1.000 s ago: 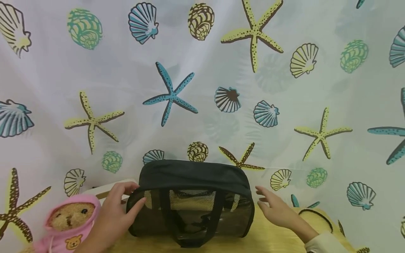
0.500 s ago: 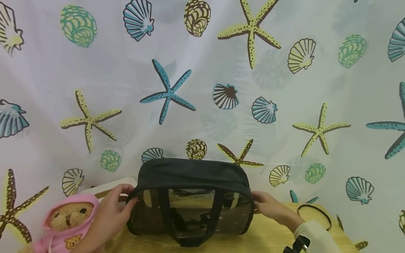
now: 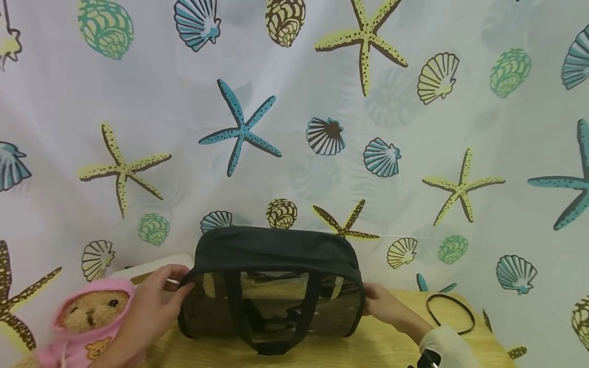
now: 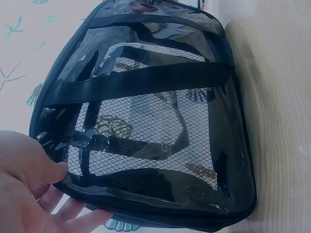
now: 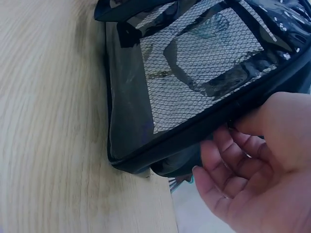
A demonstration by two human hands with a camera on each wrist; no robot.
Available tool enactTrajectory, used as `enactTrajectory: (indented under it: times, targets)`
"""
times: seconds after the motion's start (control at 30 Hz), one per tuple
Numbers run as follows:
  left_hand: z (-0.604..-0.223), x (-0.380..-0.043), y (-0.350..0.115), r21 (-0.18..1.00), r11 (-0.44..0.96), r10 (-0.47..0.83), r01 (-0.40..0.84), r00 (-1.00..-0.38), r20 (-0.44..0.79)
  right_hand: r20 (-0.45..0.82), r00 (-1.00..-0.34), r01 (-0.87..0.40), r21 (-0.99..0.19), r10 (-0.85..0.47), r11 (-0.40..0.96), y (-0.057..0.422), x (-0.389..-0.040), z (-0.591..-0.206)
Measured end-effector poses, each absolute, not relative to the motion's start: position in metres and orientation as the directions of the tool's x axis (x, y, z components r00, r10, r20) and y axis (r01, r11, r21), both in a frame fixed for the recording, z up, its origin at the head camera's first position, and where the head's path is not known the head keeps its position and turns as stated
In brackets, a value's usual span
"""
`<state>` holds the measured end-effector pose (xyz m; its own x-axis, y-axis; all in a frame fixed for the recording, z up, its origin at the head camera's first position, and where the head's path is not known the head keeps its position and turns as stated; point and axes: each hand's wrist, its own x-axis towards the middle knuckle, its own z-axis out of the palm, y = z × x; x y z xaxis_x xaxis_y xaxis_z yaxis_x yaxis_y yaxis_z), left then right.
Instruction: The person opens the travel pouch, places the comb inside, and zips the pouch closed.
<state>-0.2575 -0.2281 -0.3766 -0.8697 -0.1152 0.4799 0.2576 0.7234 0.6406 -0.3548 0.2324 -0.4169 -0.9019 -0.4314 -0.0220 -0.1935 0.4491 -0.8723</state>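
Observation:
A dark see-through bag [image 3: 276, 250] with black trim, mesh panels and black strap handles stands upright on the wooden table. At its upper left corner, my left hand [image 3: 154, 301] grips the edge. In the left wrist view, the thumb [image 4: 60, 172] lies on the clear front while the other fingers reach behind. My right hand [image 3: 384, 306] holds the bag's right end at the side seam. The right wrist view shows its fingers [image 5: 223, 160] curled, with thumb and index finger meeting at the black trim [image 5: 194, 119].
A plush bear [image 3: 92, 317] in a pink hoodie sits at the left, beside my left forearm. Behind that hand is a white-edged object [image 3: 156, 263]. A dark cord loop [image 3: 451, 312] lies on the table [image 3: 391, 350] at right. A shell-print curtain [image 3: 294, 128] hangs behind.
My right hand has moved left from beside the bag and taken hold of its right end. The left hand has closed in on the left corner. The bag stays standing in place.

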Motion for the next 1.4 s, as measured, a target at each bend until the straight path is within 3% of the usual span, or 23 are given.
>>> enactTrajectory:
  times: [0.2,0.77,1.03,1.4]
  targets:
    - [-0.378,-0.260,-0.228,0.636,0.737,-0.110,0.230,-0.887,0.449,-0.028,-0.925,-0.154,-0.884,-0.379,0.441,0.236,-0.353,-0.408]
    - [-0.375,-0.260,-0.232,0.570,0.764,-0.074,0.301,-0.838,0.541,-0.069,-0.924,-0.151,-0.837,-0.376,0.525,0.251,-0.354,-0.383]
    - [-0.379,-0.258,-0.232,0.538,0.784,-0.076,0.310,-0.812,0.578,-0.104,-0.925,-0.096,-0.865,-0.364,0.493,0.258,-0.353,-0.373]
    - [-0.377,-0.256,-0.232,0.532,0.782,-0.061,0.325,-0.810,0.584,-0.029,-0.931,-0.160,-0.863,-0.363,0.479,0.251,-0.347,-0.362]
